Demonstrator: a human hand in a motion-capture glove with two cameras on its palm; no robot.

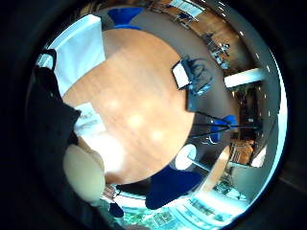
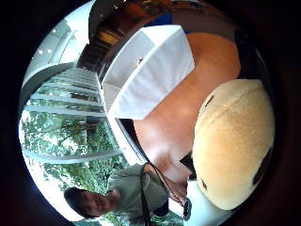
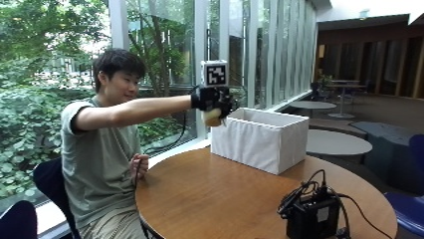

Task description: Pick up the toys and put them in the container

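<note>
Sitting at the left of the outside view, a person stretches the gloved right hand [image 3: 212, 102] out at shoulder height, toward the middle of the frame. Its fingers are curled round a tan plush toy [image 3: 212, 117], which hangs below the palm, in the air just beside the near left corner of the white fabric container [image 3: 262, 141]. That open-topped box stands on the far side of the round wooden table [image 3: 212, 199]. A black device with cables [image 3: 311, 211] stands at the lower right, near the table's edge. The bare left hand [image 3: 140, 167] is held against the table's rim, close to the person's chest.

From the thumb side of the palm, the toy [image 2: 233, 143] fills the right of the frame, pale tan with dark spots, very close to the camera. The container [image 2: 150, 70] lies at the upper middle, its opening facing upper left, with the table [image 2: 174, 122] stretching beneath it.

From the little finger side, the toy [image 1: 84, 172] bulges in at the lower left, beside the dark glove. The table [image 1: 139, 110] fills the centre, the container [image 1: 79, 50] is at the upper left, and the black device [image 1: 194, 79] is at the upper right.
</note>
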